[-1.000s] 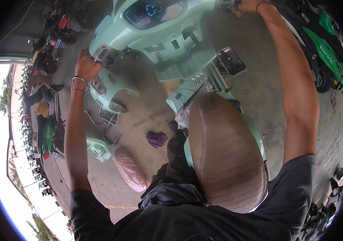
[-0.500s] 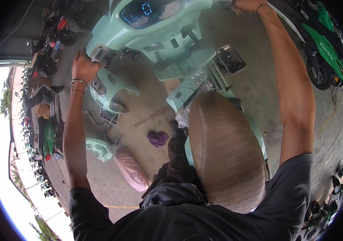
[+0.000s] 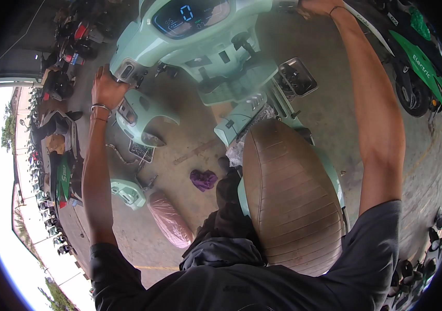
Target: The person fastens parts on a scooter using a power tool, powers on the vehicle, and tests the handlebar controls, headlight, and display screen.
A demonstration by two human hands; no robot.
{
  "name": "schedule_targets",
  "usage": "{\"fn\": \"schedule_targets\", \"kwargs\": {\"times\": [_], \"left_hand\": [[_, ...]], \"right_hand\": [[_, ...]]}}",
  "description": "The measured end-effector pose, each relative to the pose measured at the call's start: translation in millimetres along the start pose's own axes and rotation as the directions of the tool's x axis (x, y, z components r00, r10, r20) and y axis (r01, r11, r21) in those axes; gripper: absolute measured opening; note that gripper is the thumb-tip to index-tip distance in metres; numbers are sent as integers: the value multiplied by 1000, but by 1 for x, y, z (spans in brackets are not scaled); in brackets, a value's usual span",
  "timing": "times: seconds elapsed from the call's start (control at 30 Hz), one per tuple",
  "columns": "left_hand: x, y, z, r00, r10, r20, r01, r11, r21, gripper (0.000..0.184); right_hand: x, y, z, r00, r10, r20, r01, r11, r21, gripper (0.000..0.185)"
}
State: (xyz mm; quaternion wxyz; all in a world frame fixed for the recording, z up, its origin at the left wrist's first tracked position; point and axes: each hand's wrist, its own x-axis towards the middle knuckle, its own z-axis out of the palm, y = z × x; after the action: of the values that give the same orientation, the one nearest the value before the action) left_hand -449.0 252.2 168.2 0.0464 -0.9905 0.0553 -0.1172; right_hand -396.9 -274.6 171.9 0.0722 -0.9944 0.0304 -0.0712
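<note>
A mint-green electric scooter (image 3: 179,44) stands before me, its dashboard (image 3: 187,18) lit with a large blue 0. My left hand (image 3: 109,88) is closed around the left handlebar grip, beside the switch housing (image 3: 129,71). At the top edge, my right hand (image 3: 322,7) is closed on the right handlebar grip, partly cut off by the frame. The brown ribbed seat (image 3: 291,197) lies below, next to my leg. In front of it, an open mint-green panel (image 3: 239,119) and clear plastic wrap (image 3: 236,150) show the frame tubes.
On the floor at left lie a mint-green body panel (image 3: 146,116), a smaller green part (image 3: 127,193), a pink wrapped bundle (image 3: 170,220) and a purple cloth (image 3: 203,179). A metal tray (image 3: 297,76) with small parts sits right of the scooter. Green-and-black scooters (image 3: 418,62) line the right side.
The dashboard shows additional small markings around the 0. Both hands stay on the grips, and the view has shifted only slightly.
</note>
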Motion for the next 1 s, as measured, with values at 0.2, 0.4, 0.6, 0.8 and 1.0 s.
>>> {"fn": "schedule_targets", "kwargs": {"times": [0.2, 0.4, 0.6, 0.8, 1.0], "left_hand": [[-2, 7, -5, 1000, -5, -7, 5, 1000, 2, 70], [-2, 7, -5, 1000, -14, -9, 14, 1000, -12, 69], [-4, 8, -6, 1000, -11, -17, 10, 1000, -12, 69], [-2, 5, -4, 1000, 10, -7, -10, 1000, -9, 66], [0, -1, 1, 1000, 14, -11, -14, 1000, 8, 67]], "right_hand": [[-6, -1, -5, 1000, -15, -6, 15, 999, 32, 87], [-2, -2, -2, 1000, 19, 13, -19, 999, 32, 85], [-1, 1, 5, 998, -31, -59, 31, 1000, 0, 80], [2, 4, 6, 997, -55, -58, 55, 998, 7, 80], [4, 4, 4, 999, -50, -17, 50, 999, -22, 84]]}}
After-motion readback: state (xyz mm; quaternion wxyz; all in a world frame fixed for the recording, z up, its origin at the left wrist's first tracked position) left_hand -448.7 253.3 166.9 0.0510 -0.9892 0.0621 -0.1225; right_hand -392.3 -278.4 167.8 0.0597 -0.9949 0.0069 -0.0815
